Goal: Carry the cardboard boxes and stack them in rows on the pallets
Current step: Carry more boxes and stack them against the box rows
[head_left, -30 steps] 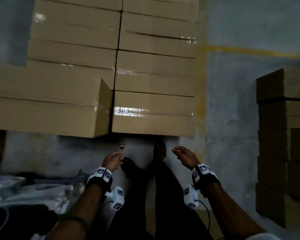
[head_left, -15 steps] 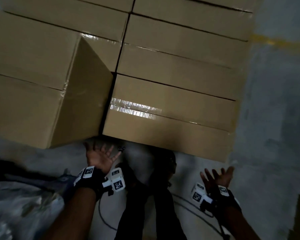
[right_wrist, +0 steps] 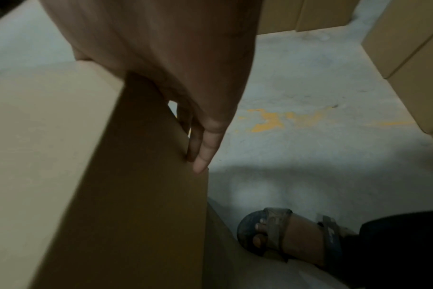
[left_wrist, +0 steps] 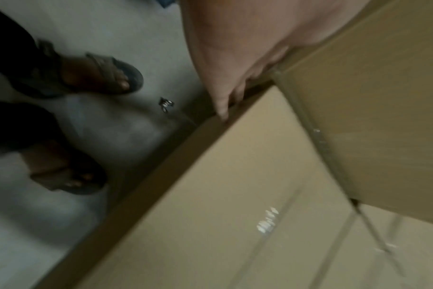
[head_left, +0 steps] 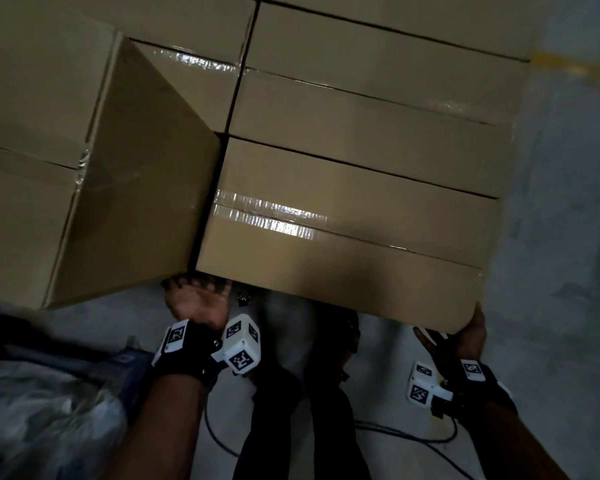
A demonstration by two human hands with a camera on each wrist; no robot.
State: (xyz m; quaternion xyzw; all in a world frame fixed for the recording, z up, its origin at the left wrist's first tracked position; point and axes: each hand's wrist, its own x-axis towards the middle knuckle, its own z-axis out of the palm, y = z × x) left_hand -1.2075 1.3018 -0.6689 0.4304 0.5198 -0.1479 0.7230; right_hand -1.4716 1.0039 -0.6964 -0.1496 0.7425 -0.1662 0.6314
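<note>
A plain tan cardboard box (head_left: 354,244), sealed with glossy clear tape and bearing no legible print, tops a stack. The left hand (head_left: 198,299) and right hand (head_left: 471,332) press straight-fingered against its near corners.

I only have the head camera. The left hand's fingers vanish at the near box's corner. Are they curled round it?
Observer: No. The left wrist view shows the left hand's fingers straight, tips touching the near face of the box.
Operator: And the right hand's grip?
Observer: In the right wrist view, the right hand's fingers lie straight down the box's end corner, not hooked beneath it.
Operator: Where's the nearest foot?
Observer: A foot in an open-toed sandal stands on the floor below that corner.
</note>
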